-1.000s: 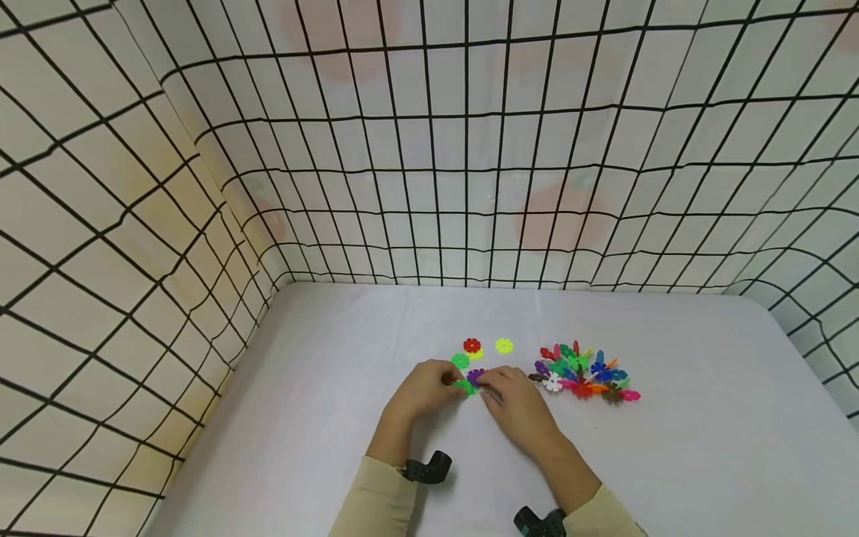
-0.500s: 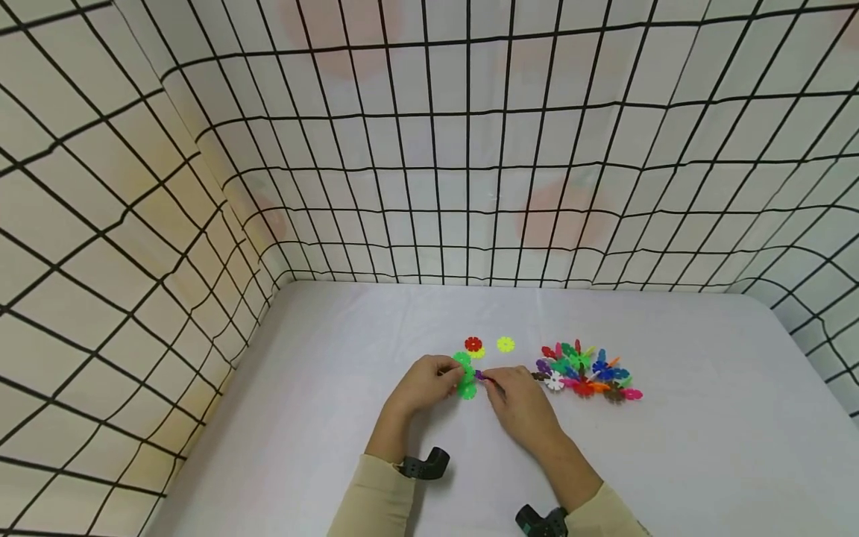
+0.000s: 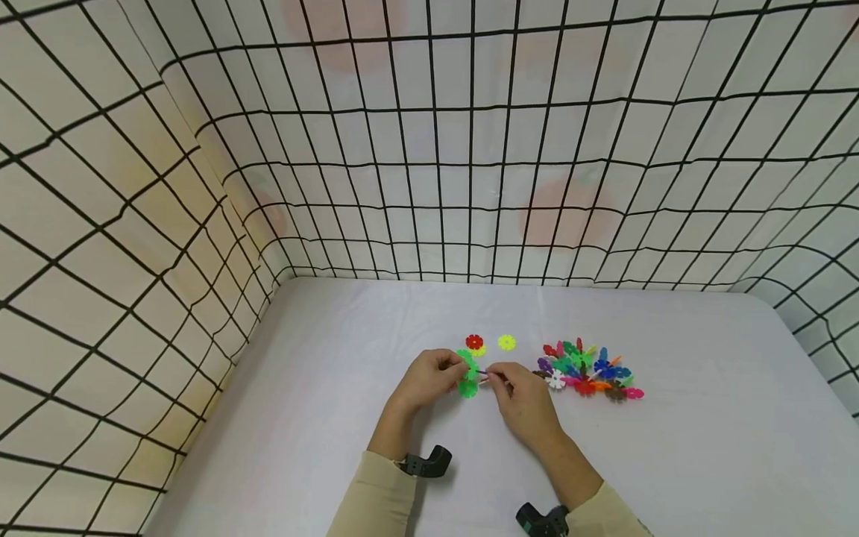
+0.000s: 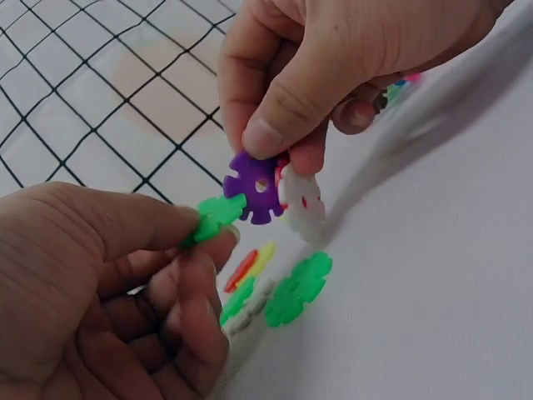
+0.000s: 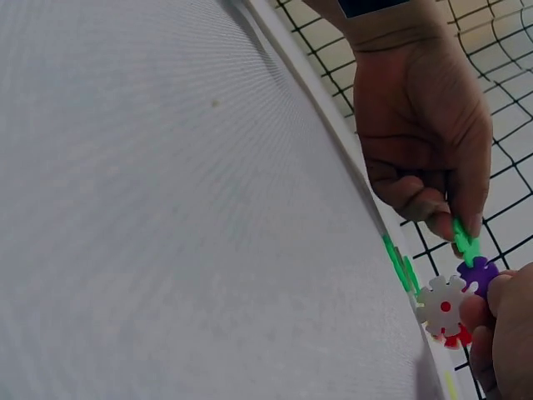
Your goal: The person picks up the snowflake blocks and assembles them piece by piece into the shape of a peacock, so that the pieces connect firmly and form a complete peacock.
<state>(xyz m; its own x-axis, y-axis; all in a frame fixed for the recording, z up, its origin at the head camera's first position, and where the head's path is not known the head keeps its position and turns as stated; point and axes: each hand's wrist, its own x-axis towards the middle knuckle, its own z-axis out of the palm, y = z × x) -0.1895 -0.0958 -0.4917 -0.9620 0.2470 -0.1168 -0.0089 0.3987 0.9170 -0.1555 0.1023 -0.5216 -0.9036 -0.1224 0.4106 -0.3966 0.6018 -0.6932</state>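
Work looks partway along. The left hand pinches a green disc, and the right hand pinches a purple disc between thumb and finger; the discs meet edge to edge between the hands, though whether their slots are fully locked I cannot tell. A white disc sits just beside the purple one. A red disc, a yellow disc and a mixed pile lie beyond the hands' grip, so much seems left unused
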